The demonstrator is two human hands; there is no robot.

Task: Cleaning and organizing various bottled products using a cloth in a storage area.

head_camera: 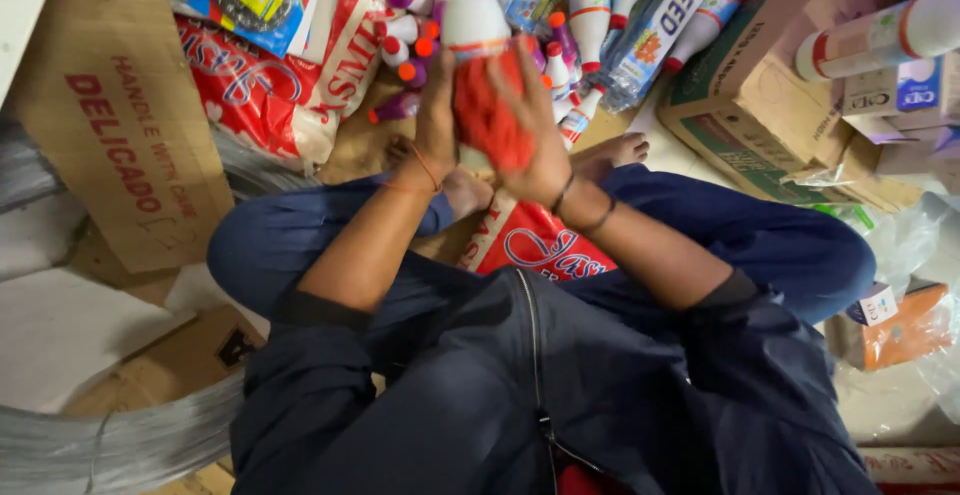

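Note:
I sit cross-legged on the floor in dark blue clothes. Both hands are raised in front of me around a white plastic bottle (470,5) whose lower end is wrapped in red netting (490,120). My left hand (437,115) grips the bottle and net from the left side. My right hand (535,130) clasps the red net from the right, fingers curled over it. The bottle points away from me, tilted slightly left. Its cap is hidden inside the net.
Several small bottles (405,50) with orange and purple caps lie beyond my feet. Red-and-white sacks (250,85) lie at left, one (535,245) under my legs. Cardboard boxes (760,85) stand at right, flat cardboard (120,115) at left, wire coil (120,445) bottom left.

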